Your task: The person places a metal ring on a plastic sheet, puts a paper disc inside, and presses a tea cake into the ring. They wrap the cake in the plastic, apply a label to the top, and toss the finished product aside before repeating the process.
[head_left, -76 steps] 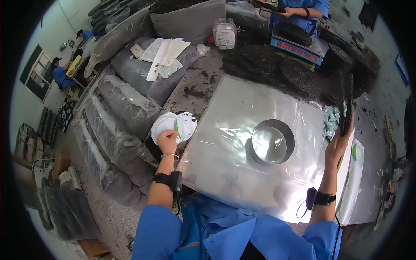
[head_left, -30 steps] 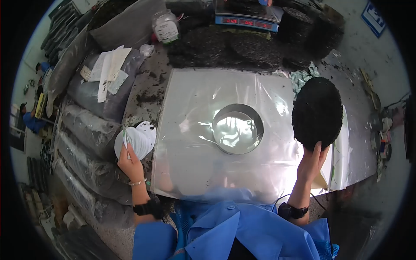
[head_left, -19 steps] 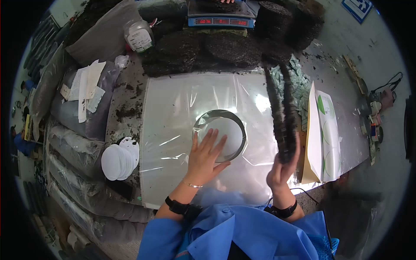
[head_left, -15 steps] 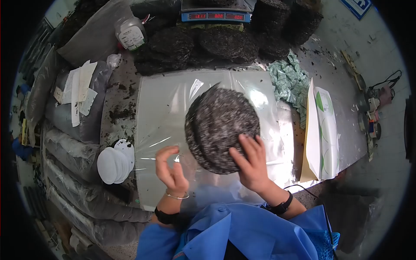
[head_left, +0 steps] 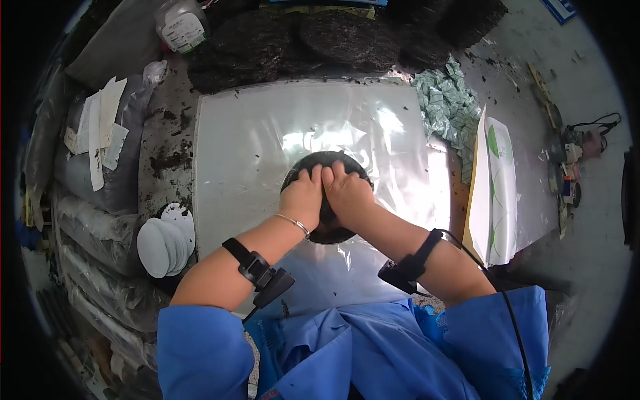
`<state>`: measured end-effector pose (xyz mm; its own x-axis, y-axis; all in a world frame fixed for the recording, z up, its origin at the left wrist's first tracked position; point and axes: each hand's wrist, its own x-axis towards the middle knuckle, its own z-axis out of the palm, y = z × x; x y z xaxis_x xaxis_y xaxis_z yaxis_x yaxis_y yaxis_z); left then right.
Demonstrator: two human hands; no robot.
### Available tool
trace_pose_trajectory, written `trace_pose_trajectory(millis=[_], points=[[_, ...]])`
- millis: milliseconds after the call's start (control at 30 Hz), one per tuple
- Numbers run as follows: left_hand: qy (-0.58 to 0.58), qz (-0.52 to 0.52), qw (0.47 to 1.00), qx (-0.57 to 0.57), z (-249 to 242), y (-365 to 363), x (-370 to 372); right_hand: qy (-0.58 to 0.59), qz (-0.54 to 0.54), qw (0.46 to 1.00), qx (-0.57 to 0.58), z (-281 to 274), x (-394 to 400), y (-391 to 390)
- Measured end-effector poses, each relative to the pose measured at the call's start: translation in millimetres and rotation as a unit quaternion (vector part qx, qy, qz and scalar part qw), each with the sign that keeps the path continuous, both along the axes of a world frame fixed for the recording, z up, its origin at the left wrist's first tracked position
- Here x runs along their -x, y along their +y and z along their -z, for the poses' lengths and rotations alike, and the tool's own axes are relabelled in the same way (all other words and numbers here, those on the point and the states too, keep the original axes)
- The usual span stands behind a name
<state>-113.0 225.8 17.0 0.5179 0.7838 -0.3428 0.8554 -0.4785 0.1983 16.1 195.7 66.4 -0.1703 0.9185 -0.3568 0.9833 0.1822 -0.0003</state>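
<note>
A dark, round cake of dried seaweed lies in the middle of the clear plastic sheeting on the table, mostly covered by my hands. My left hand presses on its left part, fingers bent and held together. Right beside it, my right hand bears down on the other part, its fingers also curled close. The two hands nearly meet at the centre, both forearms stretched forward.
More dark seaweed cakes are stacked along the back, with a labelled plastic jar at left. White paper discs lie left, green sachets at the back right. A white-and-green package stands on the right.
The seaweed cake, tilted up and blurred before, now lies flat on the sheeting. My left hand, apart and spread earlier, has joined my right on top of it. The view has tipped downward.
</note>
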Motion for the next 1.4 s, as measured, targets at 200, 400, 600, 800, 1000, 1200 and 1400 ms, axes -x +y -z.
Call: trace_pose_trajectory(millis=[200,400,600,800,1000,1200,1400], points=[[0.069,-0.032,0.995,0.07,-14.6,1.3,-13.4,0.092,-0.021,0.995,-0.018,74.9,-16.0,-0.6],[-0.19,0.096,0.975,-0.071,-72.3,6.9,25.5,0.418,0.049,0.882,-0.212,-41.6,-33.7,-3.9],[-0.409,0.016,0.912,0.036,-38.5,25.0,41.2,0.322,0.135,0.937,-0.027,27.5,-111.6,94.0],[-0.406,0.025,0.912,0.045,-40.1,35.6,39.1,0.088,-0.01,0.885,-0.458,28.5,-113.0,262.6],[-0.44,0.051,0.897,-0.003,-34.9,34.0,43.9,0.183,-0.138,0.846,-0.482,-33.9,-120.4,234.4],[-0.632,-0.132,0.762,-0.049,-75.5,6.0,91.0,0.26,-0.176,0.865,-0.392,-68.3,-56.5,-30.1],[-0.53,-0.093,0.842,-0.033,-106.6,-39.9,95.8,0.251,-0.134,0.93,-0.233,-25.8,-42.3,-100.8]])
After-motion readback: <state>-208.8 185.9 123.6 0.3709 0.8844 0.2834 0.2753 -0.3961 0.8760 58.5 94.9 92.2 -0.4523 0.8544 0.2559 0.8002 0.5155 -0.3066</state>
